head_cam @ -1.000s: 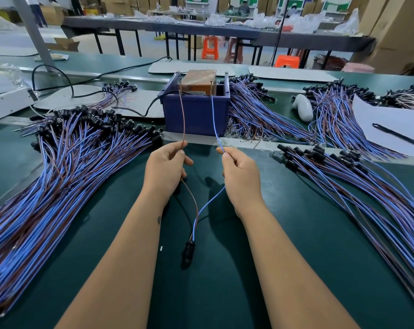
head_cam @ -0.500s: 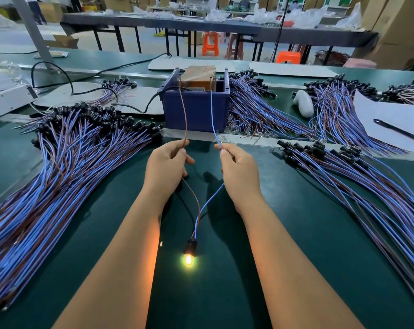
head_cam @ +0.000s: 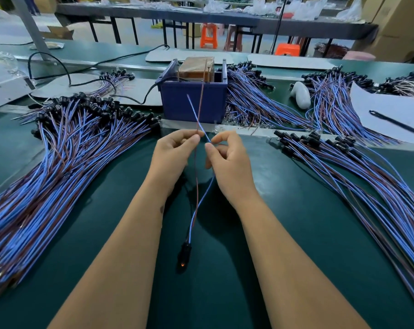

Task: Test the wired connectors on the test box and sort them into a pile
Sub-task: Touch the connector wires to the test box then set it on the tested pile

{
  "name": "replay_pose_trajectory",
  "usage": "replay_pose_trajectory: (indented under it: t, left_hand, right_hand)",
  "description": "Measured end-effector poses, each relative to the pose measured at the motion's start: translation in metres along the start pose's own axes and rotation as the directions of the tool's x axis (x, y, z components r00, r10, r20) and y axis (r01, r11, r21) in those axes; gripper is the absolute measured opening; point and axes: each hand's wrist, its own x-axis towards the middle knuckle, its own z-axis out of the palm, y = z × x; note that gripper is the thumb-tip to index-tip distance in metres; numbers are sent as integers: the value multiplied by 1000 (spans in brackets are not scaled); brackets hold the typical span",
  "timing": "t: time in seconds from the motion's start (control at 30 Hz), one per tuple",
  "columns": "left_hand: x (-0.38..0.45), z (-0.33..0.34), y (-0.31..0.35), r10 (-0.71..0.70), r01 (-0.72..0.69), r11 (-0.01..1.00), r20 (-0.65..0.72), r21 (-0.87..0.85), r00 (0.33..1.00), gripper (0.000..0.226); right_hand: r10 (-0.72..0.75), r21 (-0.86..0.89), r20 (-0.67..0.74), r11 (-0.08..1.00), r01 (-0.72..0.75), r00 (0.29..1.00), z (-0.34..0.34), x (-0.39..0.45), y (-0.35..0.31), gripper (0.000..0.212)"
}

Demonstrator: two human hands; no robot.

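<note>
A blue test box (head_cam: pixel 193 103) with a brown block and two upright metal posts stands at the middle back of the green mat. My left hand (head_cam: pixel 174 153) pinches the brown wire (head_cam: pixel 196 176) of one wired connector. My right hand (head_cam: pixel 227 160) pinches its blue wire (head_cam: pixel 207 193). The two wire ends cross in front of the box, clear of the posts. The connector's black socket (head_cam: pixel 184 256) lies on the mat between my forearms and shows a faint orange glow.
A big pile of blue and brown wired connectors (head_cam: pixel 58 157) fans out on the left. Another pile (head_cam: pixel 358 176) lies on the right, more bundles (head_cam: pixel 256 108) behind. A paper sheet (head_cam: pixel 391 110) with a pen (head_cam: pixel 394 122) lies at right. A black cable (head_cam: pixel 139 96) runs to the box.
Both hands pulled the wire ends off the box posts and brought them together, so the wires now cross. The bulb in the socket, brightly lit half a second ago, has faded to a faint glow.
</note>
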Motion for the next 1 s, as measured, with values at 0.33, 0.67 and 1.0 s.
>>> replay_pose_trajectory:
  t: [0.33, 0.67, 1.0]
  left_hand:
    - [1, 0, 6, -219, 235, 959, 115, -160, 969, 14]
    - [2, -6, 12, -260, 276, 865, 98, -419, 961, 26]
    - [0, -21, 14, -88, 135, 766, 105, -629, 991, 27]
  right_hand:
    - [-29, 64, 77, 998, 24, 997, 4, -7, -3, 8]
    - [37, 216, 194, 973, -79, 980, -4, -6, -6, 19]
    - [37, 334, 96, 940, -67, 995, -5, -4, -10, 23]
